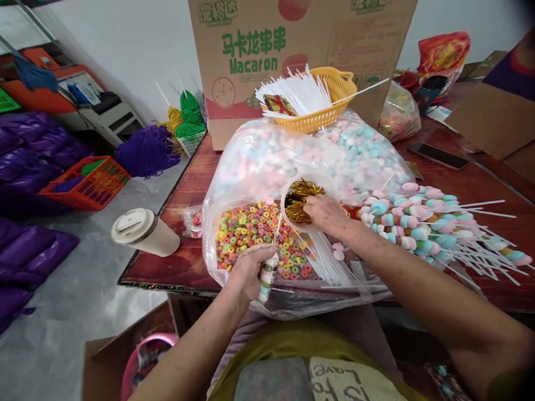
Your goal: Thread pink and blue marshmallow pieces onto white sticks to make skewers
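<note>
My left hand [252,271] is closed around a marshmallow skewer [266,278] in a clear wrapper. Its white stick points up and the pastel marshmallows hang below my fingers. My right hand [324,213] reaches into a round white tub [286,207] of gold twist ties [300,200]. Its fingers are pinched together among the ties, and the fingertips are partly hidden. Between the hands and around them lie colourful cereal rings [246,230] on clear plastic. A bundle of white sticks [331,257] rests beside the rings, below my right wrist.
A large bag of pastel marshmallows [257,148] fills the table's middle, bearing a yellow basket [309,124] of white sticks. Finished marshmallow skewers [435,221] are piled at right. A lidded cup [146,233] stands near the left edge. Behind is a cardboard box [229,96]; a phone [440,156] lies right.
</note>
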{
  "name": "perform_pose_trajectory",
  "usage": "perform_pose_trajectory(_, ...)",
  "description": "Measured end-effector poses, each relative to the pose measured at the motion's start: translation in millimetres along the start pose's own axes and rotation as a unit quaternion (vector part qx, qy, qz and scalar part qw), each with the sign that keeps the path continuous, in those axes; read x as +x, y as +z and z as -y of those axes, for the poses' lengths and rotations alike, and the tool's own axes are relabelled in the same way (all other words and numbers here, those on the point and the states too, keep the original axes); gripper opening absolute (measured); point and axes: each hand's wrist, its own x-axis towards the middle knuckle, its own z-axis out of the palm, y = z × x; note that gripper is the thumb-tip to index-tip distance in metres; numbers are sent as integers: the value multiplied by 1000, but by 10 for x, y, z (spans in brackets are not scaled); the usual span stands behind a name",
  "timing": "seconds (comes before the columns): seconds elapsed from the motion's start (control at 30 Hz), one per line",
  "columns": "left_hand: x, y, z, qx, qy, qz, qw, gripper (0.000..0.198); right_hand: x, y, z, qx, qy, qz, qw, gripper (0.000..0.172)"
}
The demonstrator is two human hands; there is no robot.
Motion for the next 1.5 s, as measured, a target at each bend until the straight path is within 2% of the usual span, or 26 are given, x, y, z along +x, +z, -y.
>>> perform_pose_trajectory(0.13, 18, 15, -51, -46, -36, 23, 998, 16, -69, -66, 67, 3, 42, -21, 999, 18)
perform_pose_trajectory(0.33, 41, 38, -64, -55, 20, 34, 998, 21, -217, -153, 169, 112, 100, -76, 986, 17)
perform_pose_trajectory(0.4, 40, 50, -53, -49, 39, 33, 997, 22, -285, -119, 177, 167, 111, -73, 977, 14)
perform_pose_trajectory(0.57, 46, 174, -23, -34, 65, 41, 996, 25, -445, -10, 212, 289, 118, -57, 948, 25)
perform_pose_trajectory(0.73, 105, 337, -47, -35, 91, 40, 994, 25, -288, 3, 165, 317, 150, -115, 929, 15)
perform_pose_trajectory(0.87, 136, 304, -33, -27, 81, 22, 996, 29, -181, -16, 99, 323, 163, -173, 916, 13)
perform_pose_trajectory(0.97, 148, 256, -2, -26, 78, 11, 997, 27, -181, 37, 71, 351, 177, -163, 905, 15)
perform_pose_trajectory(1.1, 167, 253, 16, -35, 80, 12, 996, 25, -119, 96, 45, 398, 193, -133, 887, 7)
perform_pose_trajectory(1.2, 171, 249, 7, -47, 77, 8, 996, 24, -69, 32, 54, 431, 198, -123, 871, 8)
perform_pose_trajectory(1.3, 172, 221, -7, -50, 74, 18, 996, 26, -133, -89, 104, 461, 192, -126, 857, 13)
perform_pose_trajectory(1.37, 181, 210, -7, -46, 77, 18, 996, 26, -222, -149, 137, 467, 177, -128, 857, 16)
perform_pose_trajectory(1.5, 212, 252, 24, -39, 80, 12, 996, 26, -276, -166, 116, 432, 158, -125, 879, 14)
